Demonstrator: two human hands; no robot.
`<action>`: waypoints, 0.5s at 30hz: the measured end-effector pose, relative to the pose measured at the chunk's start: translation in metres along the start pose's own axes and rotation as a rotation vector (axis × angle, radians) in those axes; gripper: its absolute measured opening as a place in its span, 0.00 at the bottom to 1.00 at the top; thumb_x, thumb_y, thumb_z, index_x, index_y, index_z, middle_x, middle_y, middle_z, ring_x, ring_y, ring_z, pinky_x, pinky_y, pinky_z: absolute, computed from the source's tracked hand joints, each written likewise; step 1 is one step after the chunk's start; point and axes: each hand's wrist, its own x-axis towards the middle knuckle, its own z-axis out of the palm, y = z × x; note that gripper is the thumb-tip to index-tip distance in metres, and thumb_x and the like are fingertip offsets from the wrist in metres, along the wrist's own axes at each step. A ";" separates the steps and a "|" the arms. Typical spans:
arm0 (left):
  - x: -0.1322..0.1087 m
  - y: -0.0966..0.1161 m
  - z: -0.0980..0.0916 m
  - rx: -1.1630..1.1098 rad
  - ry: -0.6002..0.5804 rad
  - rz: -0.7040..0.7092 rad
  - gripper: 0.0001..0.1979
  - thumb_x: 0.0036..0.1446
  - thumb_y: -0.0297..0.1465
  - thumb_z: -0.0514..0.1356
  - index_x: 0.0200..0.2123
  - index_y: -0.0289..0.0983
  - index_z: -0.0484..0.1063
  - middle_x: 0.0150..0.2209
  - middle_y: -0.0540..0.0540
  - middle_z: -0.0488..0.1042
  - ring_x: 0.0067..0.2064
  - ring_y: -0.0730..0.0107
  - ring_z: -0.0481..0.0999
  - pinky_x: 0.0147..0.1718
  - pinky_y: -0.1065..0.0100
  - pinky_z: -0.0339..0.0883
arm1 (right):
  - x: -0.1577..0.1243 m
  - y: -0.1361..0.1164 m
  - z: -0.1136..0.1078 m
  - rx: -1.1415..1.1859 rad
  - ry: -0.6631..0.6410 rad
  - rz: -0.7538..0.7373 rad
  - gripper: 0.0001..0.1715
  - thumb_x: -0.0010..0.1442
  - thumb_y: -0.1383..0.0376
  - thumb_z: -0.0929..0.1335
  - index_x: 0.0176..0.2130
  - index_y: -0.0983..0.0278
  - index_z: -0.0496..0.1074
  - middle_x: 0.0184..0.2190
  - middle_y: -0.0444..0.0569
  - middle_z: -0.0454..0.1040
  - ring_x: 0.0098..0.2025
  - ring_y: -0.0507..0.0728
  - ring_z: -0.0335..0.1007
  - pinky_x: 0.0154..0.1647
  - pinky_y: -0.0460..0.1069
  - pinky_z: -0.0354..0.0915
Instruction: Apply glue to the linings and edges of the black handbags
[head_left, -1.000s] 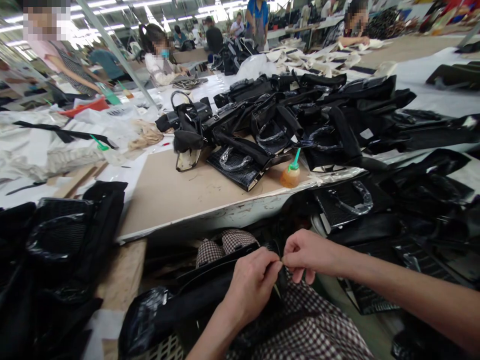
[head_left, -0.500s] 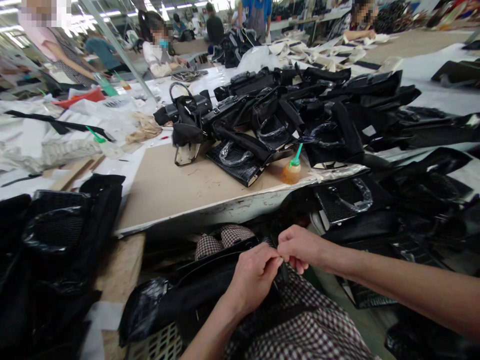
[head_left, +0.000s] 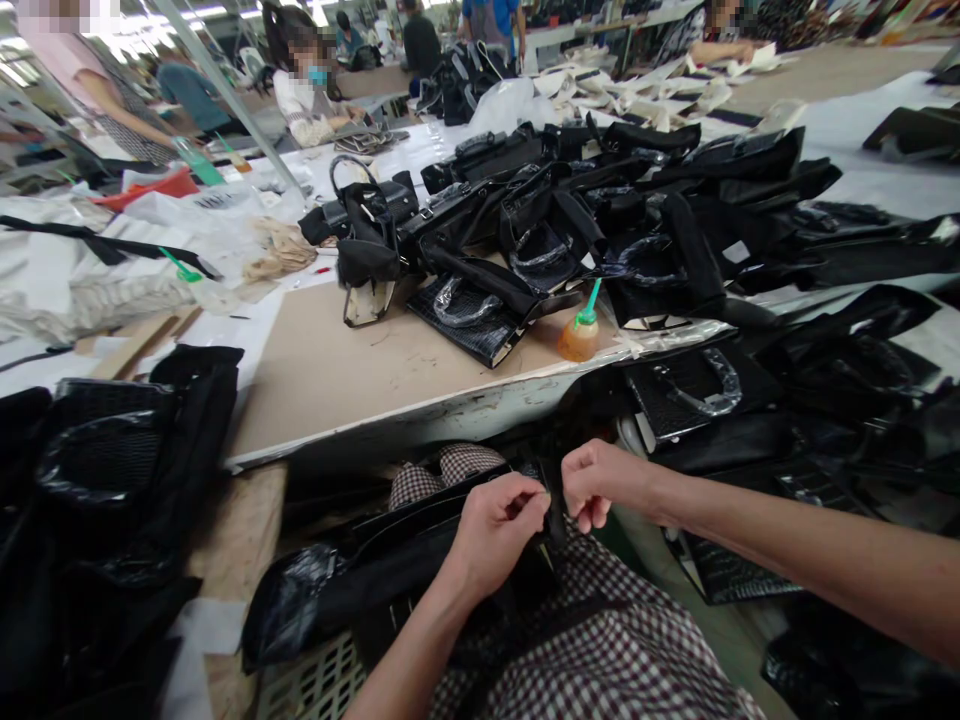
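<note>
A black bag piece (head_left: 405,540) lies across my lap, over the checked cloth (head_left: 637,630). Above its right end my left hand (head_left: 499,525) is closed in a pinch, thumb against forefinger; whatever sits between the tips is too small to name. My right hand (head_left: 596,485) is curled shut just to the right, a small gap from the left. Its fingertips are partly turned away, so anything in them is hidden. A plastic-wrapped part (head_left: 296,600) forms the left end of the bag piece.
Ahead stands a table with a brown board (head_left: 330,360) and a heap of black bags (head_left: 540,220). A glue bottle (head_left: 578,335) with a green nozzle is near its edge. More black bags (head_left: 109,460) lie left, others (head_left: 690,395) right. Several people work farther back.
My hands, close together at the fingertips before, have come apart slightly. The left has shifted a little left, the right a little right. The view has moved slightly.
</note>
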 end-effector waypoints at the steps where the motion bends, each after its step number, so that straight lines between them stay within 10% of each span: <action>1: 0.000 -0.002 -0.001 -0.051 -0.021 -0.031 0.10 0.60 0.31 0.59 0.29 0.35 0.77 0.25 0.49 0.73 0.28 0.73 0.70 0.28 0.73 0.61 | -0.001 0.002 0.000 0.004 -0.009 -0.020 0.02 0.42 0.67 0.67 0.20 0.64 0.68 0.18 0.46 0.74 0.23 0.54 0.74 0.20 0.42 0.65; 15: 0.002 -0.001 0.003 -0.220 -0.073 -0.129 0.10 0.58 0.33 0.61 0.29 0.34 0.79 0.24 0.48 0.75 0.26 0.74 0.71 0.27 0.74 0.63 | -0.017 0.013 0.015 -0.218 0.201 -0.118 0.09 0.52 0.62 0.71 0.27 0.67 0.76 0.24 0.51 0.79 0.24 0.57 0.76 0.22 0.46 0.67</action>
